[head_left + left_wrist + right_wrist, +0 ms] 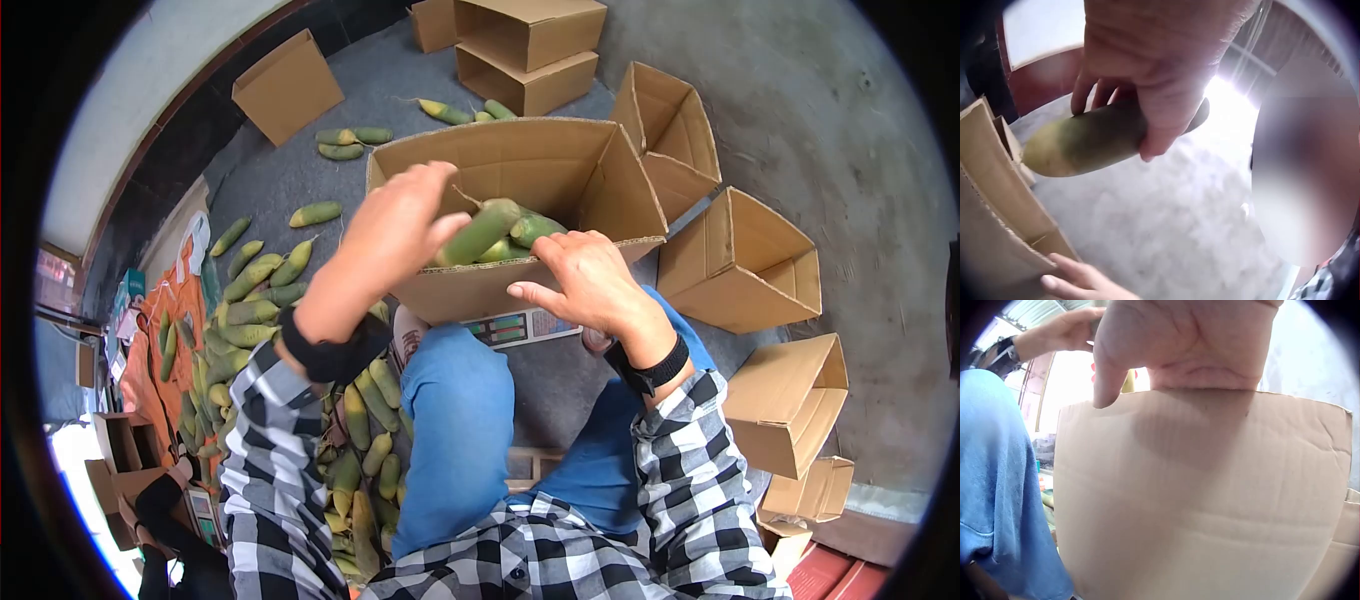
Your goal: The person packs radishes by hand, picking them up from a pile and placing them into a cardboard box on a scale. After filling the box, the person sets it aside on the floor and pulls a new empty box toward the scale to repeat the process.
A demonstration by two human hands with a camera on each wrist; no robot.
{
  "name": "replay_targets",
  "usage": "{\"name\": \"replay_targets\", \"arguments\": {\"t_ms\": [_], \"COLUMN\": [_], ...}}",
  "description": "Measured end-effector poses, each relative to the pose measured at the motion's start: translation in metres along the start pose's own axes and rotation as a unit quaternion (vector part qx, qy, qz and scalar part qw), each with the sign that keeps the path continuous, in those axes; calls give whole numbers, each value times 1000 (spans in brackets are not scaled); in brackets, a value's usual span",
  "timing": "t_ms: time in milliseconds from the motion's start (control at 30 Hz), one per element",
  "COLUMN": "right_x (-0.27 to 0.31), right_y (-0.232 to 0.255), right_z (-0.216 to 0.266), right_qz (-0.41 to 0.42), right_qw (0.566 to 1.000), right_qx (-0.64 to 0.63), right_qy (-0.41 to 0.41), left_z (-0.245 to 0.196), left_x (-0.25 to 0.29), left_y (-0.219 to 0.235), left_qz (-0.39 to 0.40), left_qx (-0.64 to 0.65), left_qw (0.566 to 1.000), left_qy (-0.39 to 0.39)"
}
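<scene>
In the head view my left hand is over the left side of an upright cardboard box. It grips a green radish, thumb on one side and fingers on the other, as the left wrist view shows. This radish hangs tilted over the box opening. Below it, several other green radishes lie inside the box, partly hidden by the near wall. My right hand holds the box's near rim, fingers over the edge and thumb against the outer face.
A large pile of green radishes covers the floor to the left. Open cardboard boxes line the right side, and two stacked boxes stand beyond. A white panel with coloured markings sits at the box's foot. Another person's leg shows lower left.
</scene>
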State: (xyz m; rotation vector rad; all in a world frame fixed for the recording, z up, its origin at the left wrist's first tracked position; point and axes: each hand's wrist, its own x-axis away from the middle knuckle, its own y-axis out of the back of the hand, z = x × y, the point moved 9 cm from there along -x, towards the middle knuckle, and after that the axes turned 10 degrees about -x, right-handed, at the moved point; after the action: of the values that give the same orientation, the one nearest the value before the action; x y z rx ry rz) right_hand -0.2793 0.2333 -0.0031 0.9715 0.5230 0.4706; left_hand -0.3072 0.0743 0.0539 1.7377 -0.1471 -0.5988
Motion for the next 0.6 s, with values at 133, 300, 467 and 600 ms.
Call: {"name": "replay_targets", "arguments": {"t_ms": [133, 300, 467, 600], "right_x": [-2, -3, -7, -8], "right_y": [2, -2, 2, 0], "right_z": [7, 8, 13, 10], "right_qz": [-12, 38, 8, 34], "right_qw": [1000, 999, 1000, 999], "right_qx": [-7, 0, 13, 14], "right_qy": [28, 3, -11, -37], "left_z": [35, 138, 199, 194], "left_x": [50, 191, 366, 436], "left_y": [48, 33, -62, -141], "left_qz": [-32, 6, 102, 226], "left_qx": [105, 123, 66, 133], "left_qw": [991, 948, 900, 820], "left_qy": [81, 294, 419, 508]}}
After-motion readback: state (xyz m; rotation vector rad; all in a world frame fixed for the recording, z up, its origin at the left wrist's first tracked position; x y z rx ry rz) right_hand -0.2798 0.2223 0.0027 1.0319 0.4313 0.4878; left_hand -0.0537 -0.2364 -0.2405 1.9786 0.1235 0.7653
